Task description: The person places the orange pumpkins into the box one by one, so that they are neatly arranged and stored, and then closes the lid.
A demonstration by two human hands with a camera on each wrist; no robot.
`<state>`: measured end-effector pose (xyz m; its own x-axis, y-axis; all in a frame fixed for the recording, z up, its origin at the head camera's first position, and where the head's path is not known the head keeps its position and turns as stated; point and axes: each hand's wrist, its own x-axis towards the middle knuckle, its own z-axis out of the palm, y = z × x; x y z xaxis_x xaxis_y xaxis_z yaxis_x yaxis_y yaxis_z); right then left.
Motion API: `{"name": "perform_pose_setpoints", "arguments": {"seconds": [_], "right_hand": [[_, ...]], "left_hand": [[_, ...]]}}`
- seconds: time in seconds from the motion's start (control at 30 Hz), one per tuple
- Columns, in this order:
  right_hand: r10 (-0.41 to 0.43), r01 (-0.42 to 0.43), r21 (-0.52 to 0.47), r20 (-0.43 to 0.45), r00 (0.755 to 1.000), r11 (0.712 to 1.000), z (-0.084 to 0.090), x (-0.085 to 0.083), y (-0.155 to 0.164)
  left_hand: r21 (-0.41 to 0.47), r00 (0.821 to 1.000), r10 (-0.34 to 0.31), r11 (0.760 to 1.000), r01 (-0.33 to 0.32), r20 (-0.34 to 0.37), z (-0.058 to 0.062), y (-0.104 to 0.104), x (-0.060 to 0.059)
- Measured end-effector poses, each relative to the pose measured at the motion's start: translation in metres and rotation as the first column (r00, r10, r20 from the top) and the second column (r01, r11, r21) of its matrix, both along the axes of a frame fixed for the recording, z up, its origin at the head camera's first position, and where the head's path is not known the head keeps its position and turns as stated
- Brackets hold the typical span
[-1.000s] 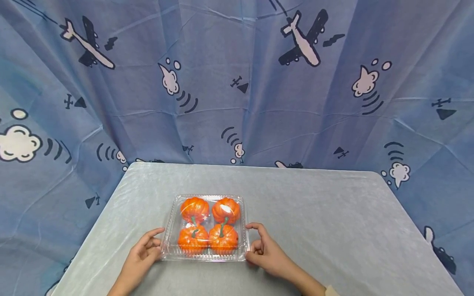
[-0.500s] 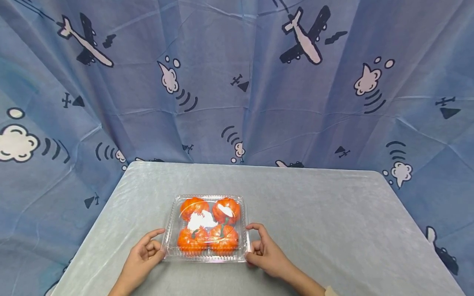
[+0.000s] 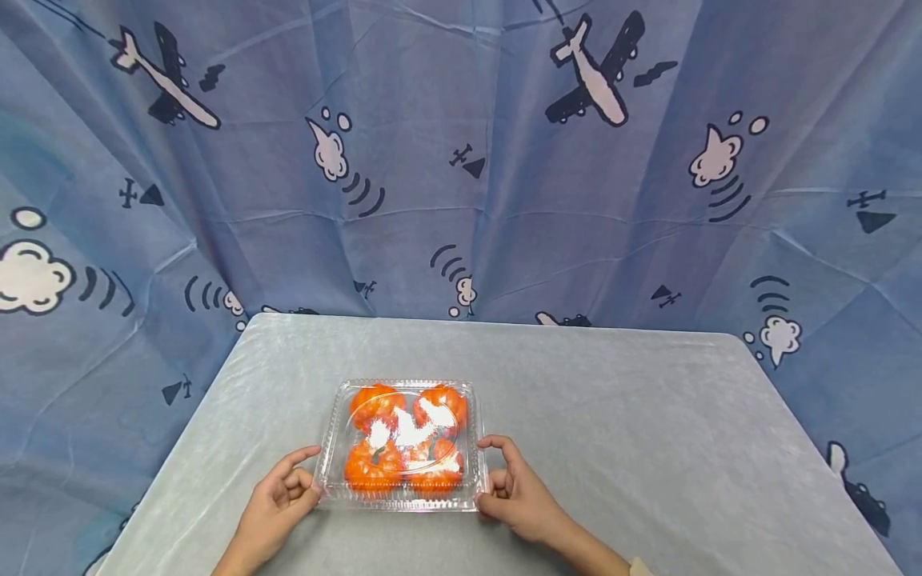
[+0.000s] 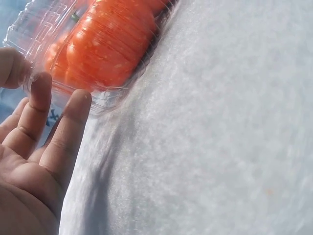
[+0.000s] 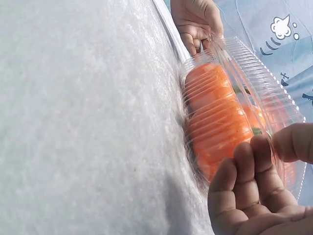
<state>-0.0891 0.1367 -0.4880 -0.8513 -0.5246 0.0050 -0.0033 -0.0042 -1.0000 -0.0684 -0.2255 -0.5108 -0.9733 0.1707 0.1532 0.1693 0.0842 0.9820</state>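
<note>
A clear plastic clamshell box (image 3: 403, 505) with a ribbed rim sits on the table, its lid down. Inside are several small orange pumpkins (image 3: 373, 472) with green stems, partly hidden by white glare on the lid. At the box's near left corner, my left hand (image 3: 274, 506) pinches the rim between thumb and fingers. My right hand (image 3: 522, 498) holds the near right corner, thumb low and index finger higher along the side. In the right wrist view, the right hand's (image 5: 259, 188) thumb and fingertips meet at the rim seam. The left wrist view shows the left hand's (image 4: 36, 152) fingertips touching the box edge.
A pale grey cloth covers the table (image 3: 612, 432), which extends well to the right of the box. Behind and beside it hangs a blue curtain (image 3: 403, 240) printed with planes and clouds.
White glare has appeared and spread across the lid, hiding more of the pumpkins. Both hands keep nearly the same place on the box, and the head view has shifted slightly.
</note>
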Motion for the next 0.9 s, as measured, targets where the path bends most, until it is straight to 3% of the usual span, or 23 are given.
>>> {"name": "perform_pose_setpoints", "arguments": {"seconds": [0.43, 0.7, 0.9], "right_hand": [[0.002, 0.0, -0.026, 0.086, 0.996, 1.0, 0.0027, 0.0012, -0.0035], [-0.018, 0.012, 0.087, 0.068, 0.998, 0.996, 0.0074, -0.0021, -0.0026], [-0.007, 0.001, 0.084, 0.073, 0.997, 0.996, 0.0082, -0.0031, -0.0022]], "left_hand": [[-0.048, 0.999, 0.034, 0.998, -0.033, 0.035, 0.0013, 0.0005, -0.0002], [-0.003, 0.998, 0.021, 1.0, -0.02, 0.059, -0.0011, -0.0021, -0.0016], [0.0, 0.995, -0.003, 1.0, 0.003, 0.096, -0.0014, -0.0044, -0.0014]]}}
